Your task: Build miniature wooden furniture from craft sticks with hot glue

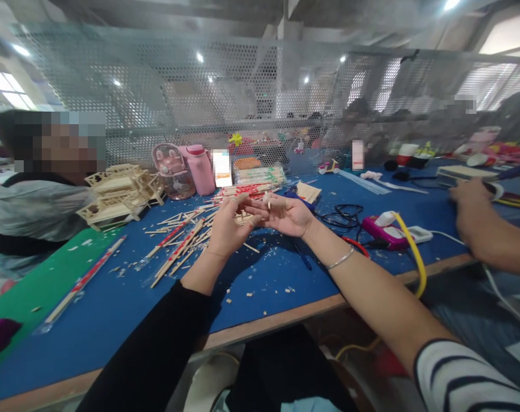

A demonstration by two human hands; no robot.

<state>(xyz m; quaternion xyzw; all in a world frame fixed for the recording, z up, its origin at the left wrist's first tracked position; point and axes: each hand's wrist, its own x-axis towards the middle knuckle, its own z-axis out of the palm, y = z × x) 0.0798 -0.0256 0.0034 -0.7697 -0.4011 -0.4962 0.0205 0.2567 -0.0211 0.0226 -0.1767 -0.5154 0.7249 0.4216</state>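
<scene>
My left hand [231, 225] and my right hand [289, 215] meet above the blue table, fingertips close together and bent. Something small and pale shows between the fingers, too small to name. Which hand bears it is unclear. Beneath and to the left of the hands lies a loose pile of thin wooden sticks [182, 250], some with red wrapping. Small wood scraps [249, 294] are scattered on the blue surface [260, 274] nearer to me.
At the left, a wooden model [118, 197] stands near a seated person [40, 194]. Behind the sticks are a pink bottle [200, 171] and a lit phone [223, 169]. A magenta power strip [386, 233] with cables and another person's hand [475, 209] are at the right.
</scene>
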